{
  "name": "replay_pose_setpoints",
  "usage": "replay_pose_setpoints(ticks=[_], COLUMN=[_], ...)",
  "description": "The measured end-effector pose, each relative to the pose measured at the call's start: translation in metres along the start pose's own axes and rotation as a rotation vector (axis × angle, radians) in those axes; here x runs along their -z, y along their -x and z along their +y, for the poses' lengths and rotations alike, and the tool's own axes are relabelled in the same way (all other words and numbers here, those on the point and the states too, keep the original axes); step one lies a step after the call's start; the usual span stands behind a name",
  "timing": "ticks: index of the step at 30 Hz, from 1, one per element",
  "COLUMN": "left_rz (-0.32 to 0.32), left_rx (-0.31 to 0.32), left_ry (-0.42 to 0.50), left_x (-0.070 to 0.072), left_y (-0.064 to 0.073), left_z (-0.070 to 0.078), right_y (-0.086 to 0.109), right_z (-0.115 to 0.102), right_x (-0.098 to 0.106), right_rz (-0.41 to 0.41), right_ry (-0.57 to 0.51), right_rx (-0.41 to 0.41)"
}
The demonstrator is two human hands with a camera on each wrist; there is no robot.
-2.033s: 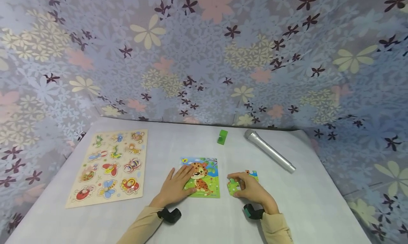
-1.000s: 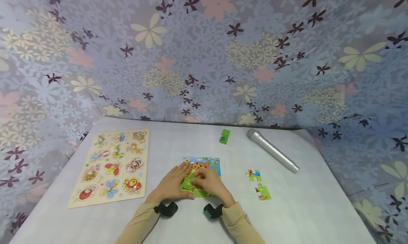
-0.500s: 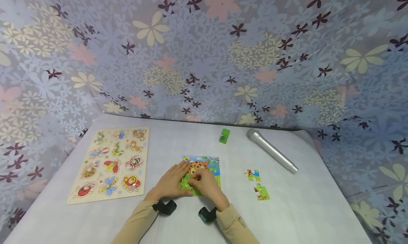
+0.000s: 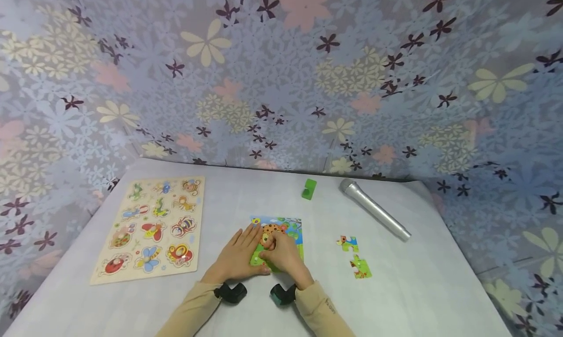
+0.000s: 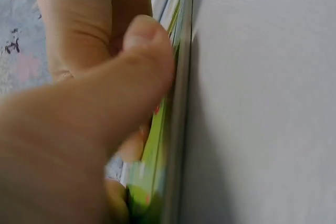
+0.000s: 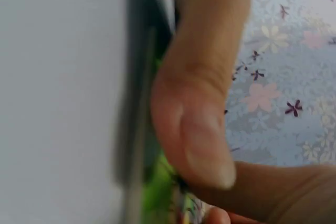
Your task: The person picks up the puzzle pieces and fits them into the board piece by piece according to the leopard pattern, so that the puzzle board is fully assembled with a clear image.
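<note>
A square jigsaw puzzle (image 4: 296,229) with a spotted leopard cub picture lies on the table in front of the person. The left hand (image 4: 237,256) rests flat across its left side, fingers extended, thumb (image 5: 149,51) along the near edge. Over the puzzle's middle, the right hand (image 4: 287,255) has its thumb (image 6: 202,140) and index finger pinched on a green puzzle piece, mostly hidden by the fingers, at the puzzle's surface. To the right lie two loose puzzle pieces, one blue and orange (image 4: 349,243), one green and red (image 4: 361,267).
A wooden peg board (image 4: 147,232) with insect pictures lies at the left. Toward the back are a small green piece (image 4: 309,189) and a silver microphone (image 4: 376,210). A flowered cloth (image 4: 281,82) hangs behind the white table (image 4: 422,288).
The right hand has carried the green puzzle piece leftward from beside the loose pieces onto the puzzle. Over the last half second it has hardly moved. The left hand stays on the puzzle.
</note>
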State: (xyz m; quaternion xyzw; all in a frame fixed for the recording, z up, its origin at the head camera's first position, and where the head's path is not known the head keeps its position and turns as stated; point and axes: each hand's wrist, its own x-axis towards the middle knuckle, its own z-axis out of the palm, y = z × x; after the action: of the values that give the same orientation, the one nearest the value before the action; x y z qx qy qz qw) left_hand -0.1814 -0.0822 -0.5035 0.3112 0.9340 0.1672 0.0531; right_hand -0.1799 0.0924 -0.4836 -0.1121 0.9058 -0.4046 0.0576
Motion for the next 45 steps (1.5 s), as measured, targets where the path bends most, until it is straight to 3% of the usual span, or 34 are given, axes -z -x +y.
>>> replay_pose_setpoints(ticks=[4, 11, 14, 17, 20, 22, 27, 31, 37, 45], left_rz=[-0.018, -0.007, -0.011, -0.004, 0.014, 0.024, 0.01, -0.002, -0.003, 0.001], left_rx=[0.009, -0.012, -0.007, -0.004, -0.001, 0.001, 0.007, 0.02, 0.038, 0.035], left_ry=[-0.005, 0.013, 0.002, 0.003, 0.048, 0.07, 0.032, 0.003, 0.016, 0.021], left_x=[0.003, 0.002, 0.003, 0.003, 0.001, 0.001, 0.001, 0.002, 0.003, -0.001], left_y=[-0.001, -0.002, -0.002, -0.001, 0.001, 0.002, 0.002, 0.002, 0.005, 0.001], left_z=[0.002, 0.0, 0.002, 0.003, 0.006, 0.007, 0.008, 0.005, 0.004, 0.003], right_y=[-0.002, -0.004, -0.004, -0.004, -0.003, -0.001, 0.019, 0.046, 0.059, 0.057], right_z=[-0.003, -0.008, -0.005, 0.004, 0.017, 0.029, 0.071, 0.1, 0.117, 0.115], right_x=[0.002, 0.0, 0.001, 0.008, 0.027, 0.047, 0.108, 0.145, 0.154, 0.156], right_rz=[0.009, 0.055, 0.043, -0.024, -0.079, -0.052, 0.154, 0.16, 0.097, 0.108], right_ry=[-0.005, 0.088, 0.079, -0.02, -0.147, -0.201, -0.087, 0.017, 0.068, 0.088], right_rx=[-0.01, -0.089, -0.063, -0.01, -0.007, -0.038, -0.183, -0.321, -0.372, -0.383])
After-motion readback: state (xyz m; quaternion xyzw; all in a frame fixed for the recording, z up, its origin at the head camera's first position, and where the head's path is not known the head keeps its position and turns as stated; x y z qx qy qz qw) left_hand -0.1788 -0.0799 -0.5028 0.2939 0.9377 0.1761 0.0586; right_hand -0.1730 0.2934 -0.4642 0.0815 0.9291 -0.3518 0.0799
